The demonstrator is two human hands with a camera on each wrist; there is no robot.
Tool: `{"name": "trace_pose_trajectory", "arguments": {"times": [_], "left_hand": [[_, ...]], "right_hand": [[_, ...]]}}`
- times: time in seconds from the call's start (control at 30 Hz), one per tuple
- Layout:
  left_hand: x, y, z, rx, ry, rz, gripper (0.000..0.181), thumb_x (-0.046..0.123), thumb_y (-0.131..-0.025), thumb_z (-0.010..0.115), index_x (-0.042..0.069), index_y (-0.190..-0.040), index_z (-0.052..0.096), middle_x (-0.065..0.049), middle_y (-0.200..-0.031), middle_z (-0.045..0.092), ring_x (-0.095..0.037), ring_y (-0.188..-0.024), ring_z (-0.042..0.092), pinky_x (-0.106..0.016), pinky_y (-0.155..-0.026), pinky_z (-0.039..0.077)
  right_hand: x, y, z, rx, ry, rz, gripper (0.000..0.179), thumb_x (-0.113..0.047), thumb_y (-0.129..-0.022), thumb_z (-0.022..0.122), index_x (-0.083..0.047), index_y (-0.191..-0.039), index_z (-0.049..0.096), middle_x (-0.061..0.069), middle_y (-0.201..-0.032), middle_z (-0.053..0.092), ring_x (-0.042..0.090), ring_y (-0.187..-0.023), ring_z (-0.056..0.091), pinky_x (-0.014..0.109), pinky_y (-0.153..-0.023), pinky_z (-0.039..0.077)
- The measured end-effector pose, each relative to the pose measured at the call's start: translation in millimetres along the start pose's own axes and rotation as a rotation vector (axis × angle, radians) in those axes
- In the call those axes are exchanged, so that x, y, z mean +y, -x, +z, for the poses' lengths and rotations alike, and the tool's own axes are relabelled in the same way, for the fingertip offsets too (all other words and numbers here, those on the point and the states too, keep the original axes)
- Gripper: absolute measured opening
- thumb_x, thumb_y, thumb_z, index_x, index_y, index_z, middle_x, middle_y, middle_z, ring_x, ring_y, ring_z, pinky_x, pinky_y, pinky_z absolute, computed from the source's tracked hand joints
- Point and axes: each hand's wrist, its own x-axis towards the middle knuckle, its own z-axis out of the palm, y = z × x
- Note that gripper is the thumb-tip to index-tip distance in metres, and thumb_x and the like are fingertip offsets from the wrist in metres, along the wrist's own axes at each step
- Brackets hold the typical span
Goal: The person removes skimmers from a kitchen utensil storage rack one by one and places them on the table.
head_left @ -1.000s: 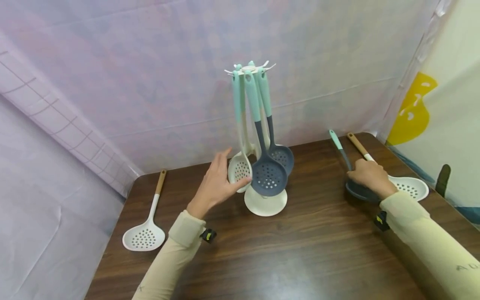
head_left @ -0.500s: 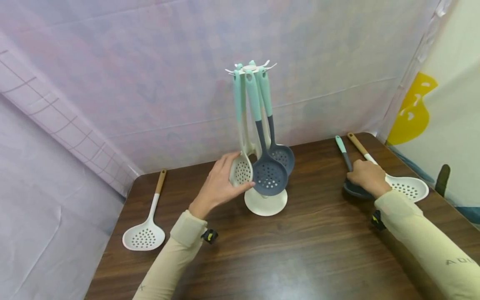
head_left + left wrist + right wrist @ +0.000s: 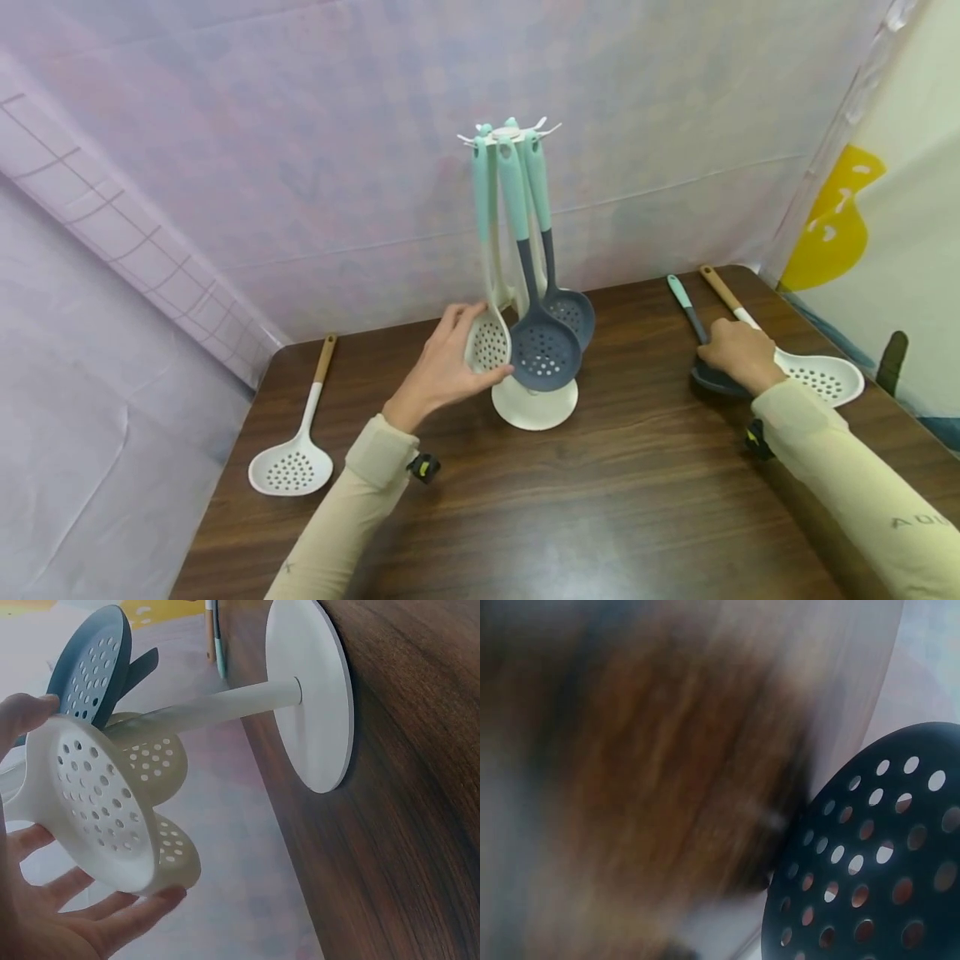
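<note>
A white stand (image 3: 534, 408) holds several hanging skimmers with mint handles. My left hand (image 3: 442, 367) holds the head of the white skimmer (image 3: 489, 346) hanging at its left, thumb at the near rim and fingers behind. In the left wrist view the thumb also lies close to the dark skimmer (image 3: 94, 664) beside it. My right hand (image 3: 738, 354) grips a dark grey, mint-handled skimmer (image 3: 697, 325) low on its shaft, near its head, over the right of the table. A perforated dark head (image 3: 877, 855) fills the right of the right wrist view, the rest being blurred.
A white skimmer with a wooden handle (image 3: 291, 467) lies on the brown table (image 3: 585, 508) at the left. A similar white one (image 3: 821, 379) lies at the right, beside my right hand. Cloth walls (image 3: 360, 167) stand behind the table.
My left hand has drawn its fingers in around the hanging white skimmer's head. The dark skimmer in my right hand has shifted slightly toward me.
</note>
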Motion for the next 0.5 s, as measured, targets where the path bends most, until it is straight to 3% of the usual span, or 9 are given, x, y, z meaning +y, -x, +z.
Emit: {"name": "trace_pose_trajectory", "arguments": {"times": [0.3,0.5], "left_hand": [[-2.0,-0.1,0.3,0.035,-0.015,0.032,0.095,0.042,-0.074,0.086,0.011,-0.152,0.042,-0.011,-0.148,0.046,-0.031,-0.120,0.059,-0.050,-0.098,0.057],[-1.6,-0.8,-1.0,0.062,-0.033,0.056,0.094,0.043,-0.072,0.083,0.008,-0.150,0.044,-0.013,-0.147,0.047,-0.031,-0.122,0.057,-0.051,-0.098,0.056]], "right_hand": [[2.3,0.9,-0.3,-0.008,-0.019,-0.041,0.035,-0.031,-0.092,0.068,0.003,-0.088,0.061,0.030,-0.091,0.067,0.044,-0.079,0.064,0.060,-0.066,0.050],[-6.1,1.1,-4.5,0.042,-0.012,-0.061,0.044,-0.031,-0.091,0.067,0.010,-0.100,0.055,0.039,-0.097,0.062,0.054,-0.087,0.063,0.061,-0.068,0.049]]}}
